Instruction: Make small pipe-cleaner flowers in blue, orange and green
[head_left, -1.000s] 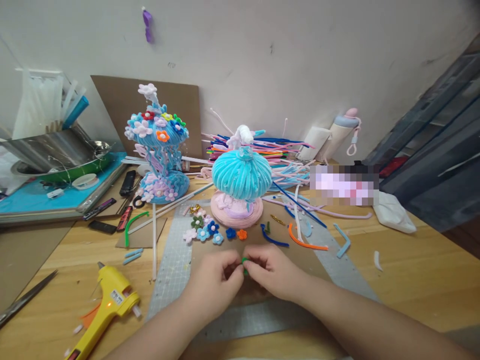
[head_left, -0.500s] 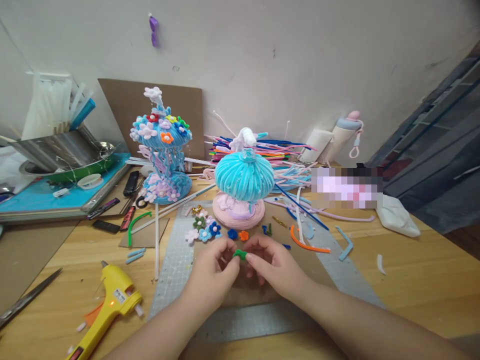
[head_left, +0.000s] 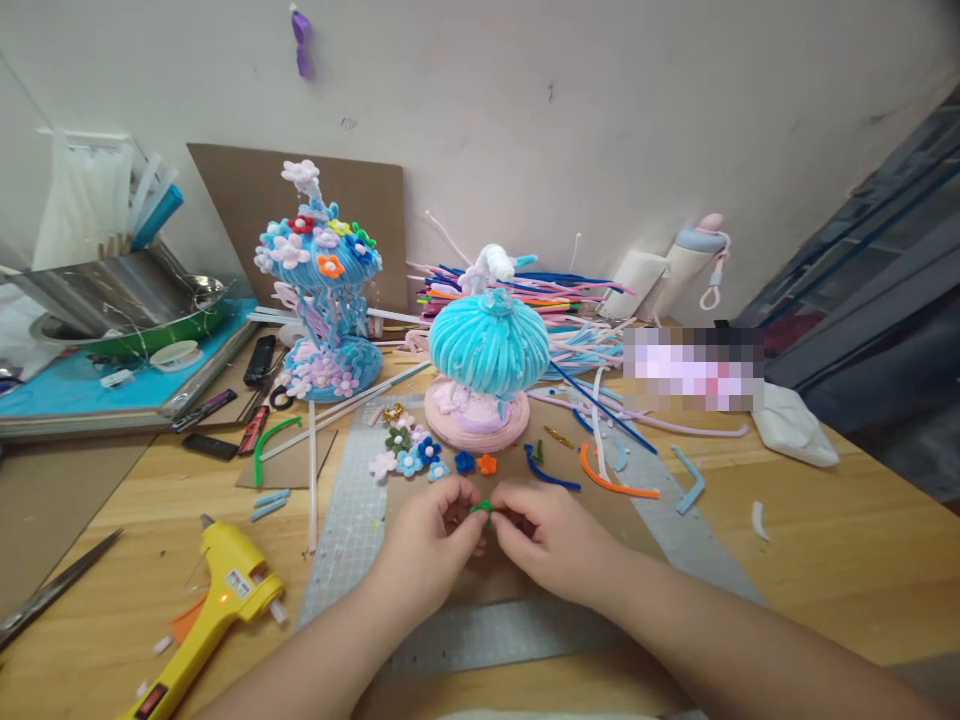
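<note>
Between my fingertips is a small green pipe-cleaner piece (head_left: 484, 507), bent into a compact shape and partly hidden. My left hand (head_left: 439, 530) pinches it from one side, my right hand (head_left: 547, 535) from the other. Just beyond my hands lie an orange pipe-cleaner flower (head_left: 487, 464) and a dark blue flower (head_left: 465, 462). More small flowers (head_left: 409, 460) are grouped to the left. Behind them stands a fuzzy lamp-like craft with a turquoise ribbed top (head_left: 489, 345) and a round pink base (head_left: 477, 425).
A yellow glue gun (head_left: 225, 590) and scissors (head_left: 56, 590) lie at left. A finished flower-covered craft (head_left: 322, 270) stands behind. Loose pipe cleaners (head_left: 525, 290) are heaped at the back. Under my hands is brown cardboard (head_left: 525, 580) on a grey cutting mat (head_left: 345, 530).
The green piece looks more compact, and my fingers have shifted around it. The right hand's fingers have curled in, uncovering a dark blue strip. The view has tilted slightly.
</note>
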